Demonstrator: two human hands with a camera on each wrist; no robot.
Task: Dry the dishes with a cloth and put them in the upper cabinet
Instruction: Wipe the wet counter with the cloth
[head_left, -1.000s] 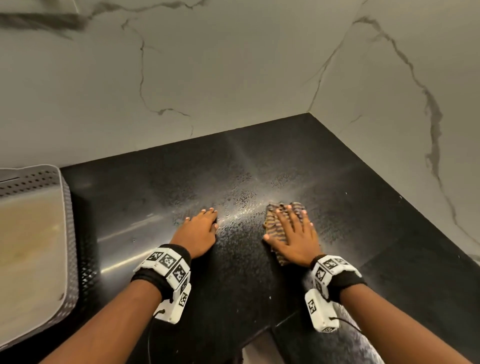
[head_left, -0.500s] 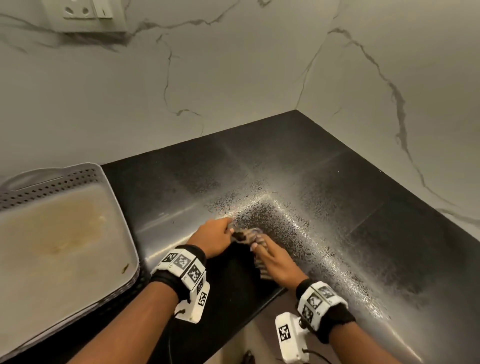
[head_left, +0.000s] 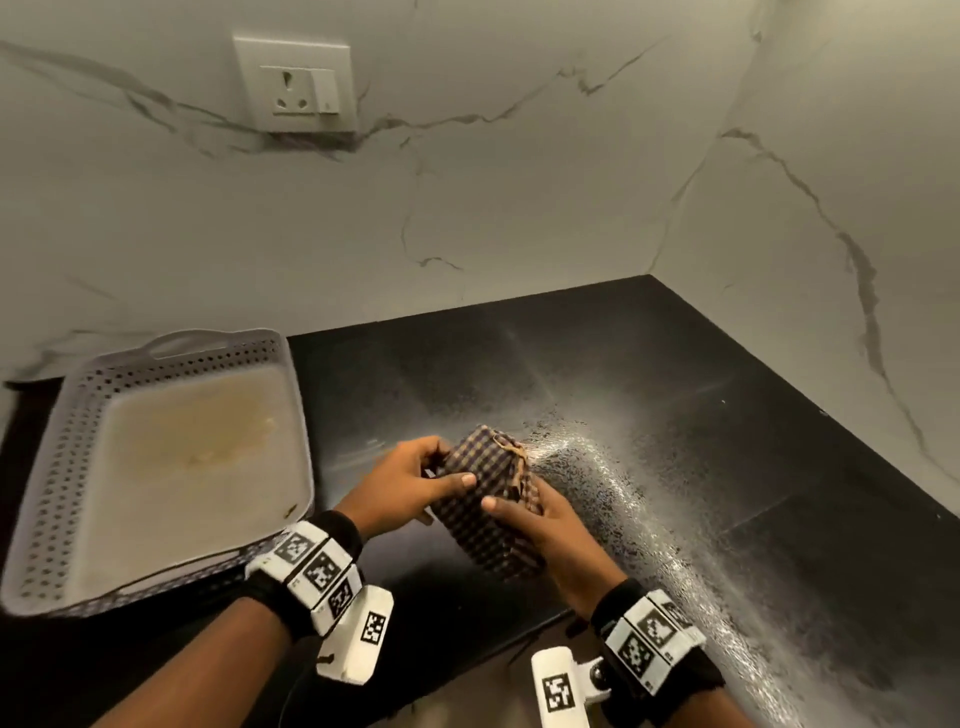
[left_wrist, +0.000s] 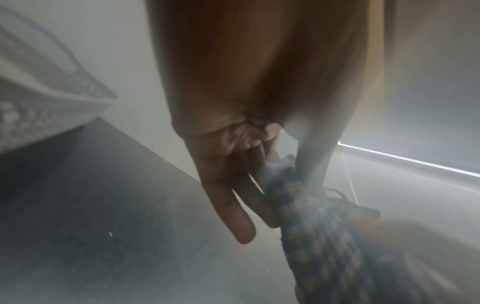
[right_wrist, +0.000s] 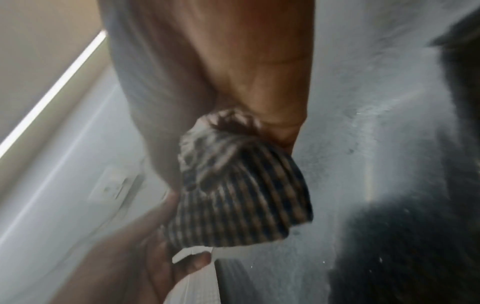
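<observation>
A brown-and-dark checked cloth (head_left: 491, 499) is bunched up and held just above the black counter (head_left: 675, 415), both hands on it. My left hand (head_left: 415, 478) grips its left side, thumb laid across the top. My right hand (head_left: 530, 514) cups it from below and the right, thumb on the front. In the left wrist view the cloth (left_wrist: 319, 236) runs out of the left hand's fingers (left_wrist: 228, 207). In the right wrist view the cloth (right_wrist: 241, 195) is a folded wad under the right palm. No dishes are in view.
A white perforated tray (head_left: 57, 483) with a stained floor sits on the counter at left. The counter's right part is wet and glistening (head_left: 639, 519). Marble walls meet in a corner at the back right. A wall socket (head_left: 296, 85) is high on the back wall.
The cloth was pressed flat on the counter under my right hand, with the left hand flat beside it. Both hands have gathered it up and lifted it. The view has tilted up.
</observation>
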